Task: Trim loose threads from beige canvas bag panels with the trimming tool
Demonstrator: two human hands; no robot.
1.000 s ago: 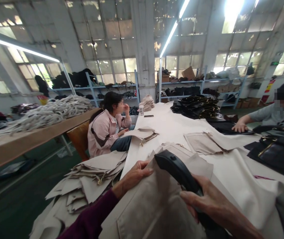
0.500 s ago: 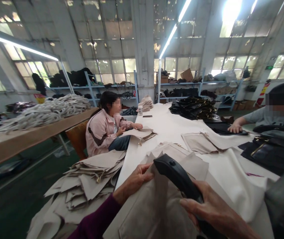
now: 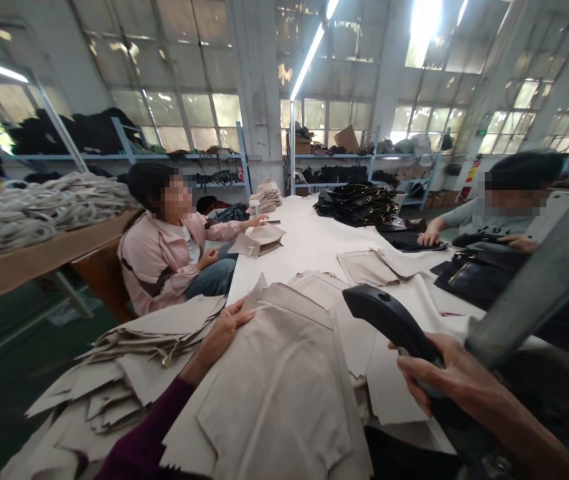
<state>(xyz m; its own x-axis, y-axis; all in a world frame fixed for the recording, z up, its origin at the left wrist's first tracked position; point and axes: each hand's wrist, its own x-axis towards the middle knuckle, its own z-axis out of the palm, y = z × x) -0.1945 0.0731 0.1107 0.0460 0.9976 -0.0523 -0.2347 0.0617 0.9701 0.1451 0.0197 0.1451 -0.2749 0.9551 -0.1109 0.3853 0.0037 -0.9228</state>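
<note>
My left hand (image 3: 225, 331) is closed on the upper left edge of a beige fabric bag piece (image 3: 284, 380), which has stitched seams and spreads out in front of me. My right hand (image 3: 447, 373) is wrapped round the handle of a black handheld tool (image 3: 389, 317) with a curved, blunt head. That head is held up to the right of the bag piece, apart from it. What kind of tool it is, I cannot tell. More beige pieces (image 3: 389, 387) lie under and beside the tool. Left of my left arm is a heap of beige fabric pieces (image 3: 129, 363).
A person in a pink jacket (image 3: 159, 253) sits at the left of the white table (image 3: 304, 233), handling a beige piece. Another person in grey (image 3: 484, 227) works on black bags at right. A black stack (image 3: 357, 203) stands farther back. A grey post (image 3: 539, 287) slants up close at right.
The tool has moved right, away from the bag piece, which now lies flatter and more exposed. My view has turned to the right. The seated person's arm now reaches farther across the table.
</note>
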